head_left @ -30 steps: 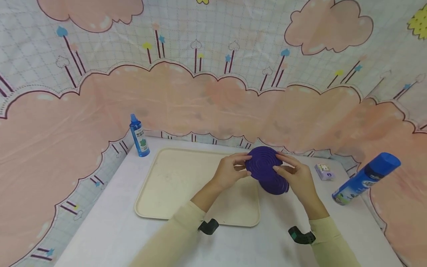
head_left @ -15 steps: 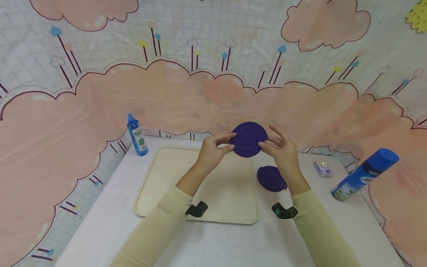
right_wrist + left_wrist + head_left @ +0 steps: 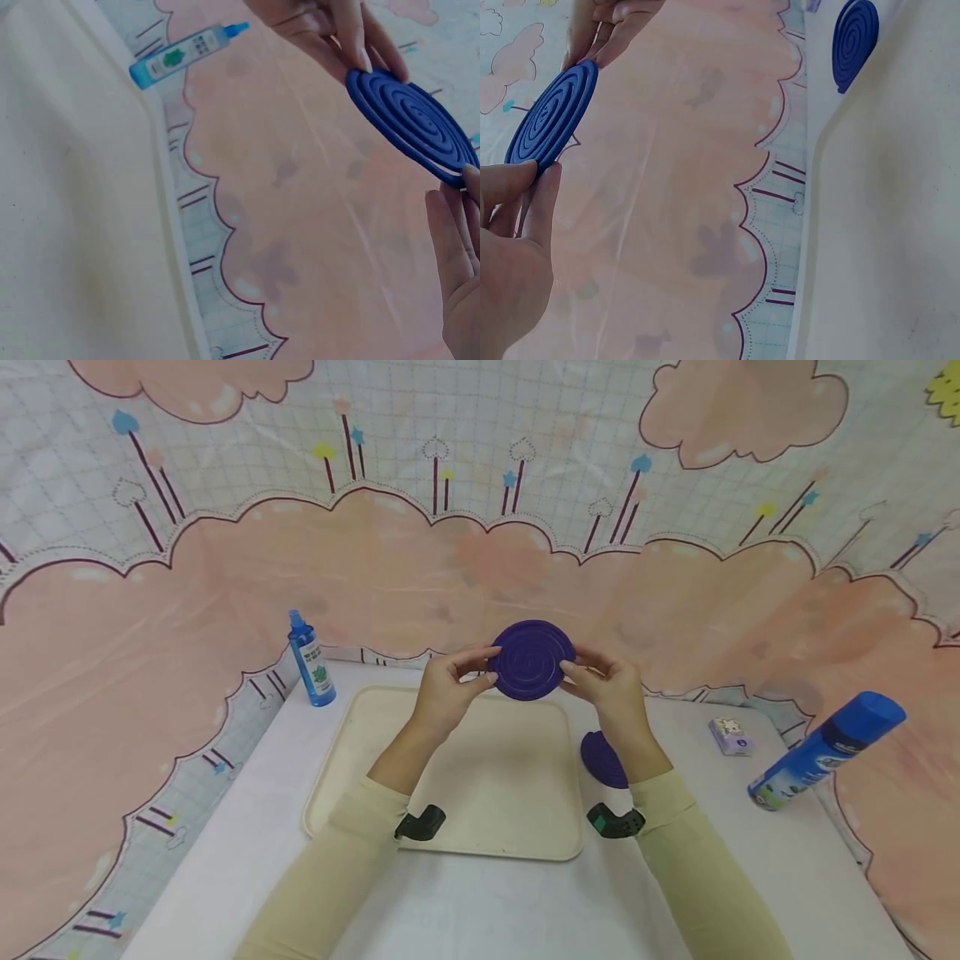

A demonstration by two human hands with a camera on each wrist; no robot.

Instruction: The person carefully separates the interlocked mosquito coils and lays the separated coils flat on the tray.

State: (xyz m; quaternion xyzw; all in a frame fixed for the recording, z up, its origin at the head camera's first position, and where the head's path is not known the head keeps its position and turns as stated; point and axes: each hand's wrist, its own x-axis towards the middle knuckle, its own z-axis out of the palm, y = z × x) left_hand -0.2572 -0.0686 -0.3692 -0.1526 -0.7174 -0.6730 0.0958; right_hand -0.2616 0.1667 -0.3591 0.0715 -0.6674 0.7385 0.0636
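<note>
A dark blue-purple mosquito coil (image 3: 531, 660), a flat round spiral, is held up above the far part of the beige tray (image 3: 442, 852). My left hand (image 3: 444, 692) pinches its left edge between thumb and fingers. On the opposite edge, the thumb and fingers of my right hand (image 3: 613, 697) pinch it too. The left wrist view shows the coil (image 3: 553, 112) tilted, with its ridged spiral face visible. A second mosquito coil (image 3: 602, 760) lies on the white table right of the tray, partly covered by my right wrist in the head view.
A blue spray bottle (image 3: 312, 664) stands behind the tray's left corner. To the right are a small purple-and-white box (image 3: 730, 737) and a tall blue aerosol can (image 3: 825, 752). A patterned cloth (image 3: 420, 577) hangs behind the table (image 3: 495, 910).
Both hands have raised the mosquito coil away from the second one and carried it left over the tray. The right fingers lifted briefly and regripped its edge. The second coil stays on the table.
</note>
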